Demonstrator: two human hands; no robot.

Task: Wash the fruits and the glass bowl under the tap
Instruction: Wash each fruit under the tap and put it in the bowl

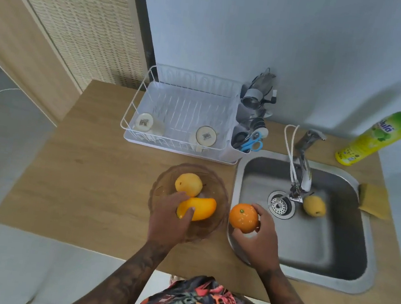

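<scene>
1. A wooden counter (84, 174) runs across the view, with a woven-fronted cabinet door (84, 21) standing behind its left end.
2. A white dish rack (181, 113) sits at the back of the counter. Two upturned cups (144, 122) rest in its front row, and a side holder on its right carries blue-handled scissors (253, 142).
3. A glass bowl (164, 185) stands on the counter in front of the rack, just left of the sink. A yellow pear (188, 184) lies in its far part and a mango (199, 208) in its near part.
4. The left hand (167, 221) reaches into the bowl and grips the mango, fingers curled over its left end.
5. The right hand (259, 241) holds an orange (243, 217) over the near left rim of the sink, thumb and fingers wrapped round it from below and from the right.
6. The steel sink (310, 242) is set into the counter on the right. Its tap (303, 163) reaches out above the drain (280, 207); whether water is running cannot be told.
7. A second yellow pear (314, 205) lies on the sink floor just right of the drain, below the tap's spout.
8. A yellow sponge (374, 200) lies on the sink's right rim.
9. A green-and-yellow bottle of dish soap (375, 136) stands at the back right corner by the wall.
</scene>
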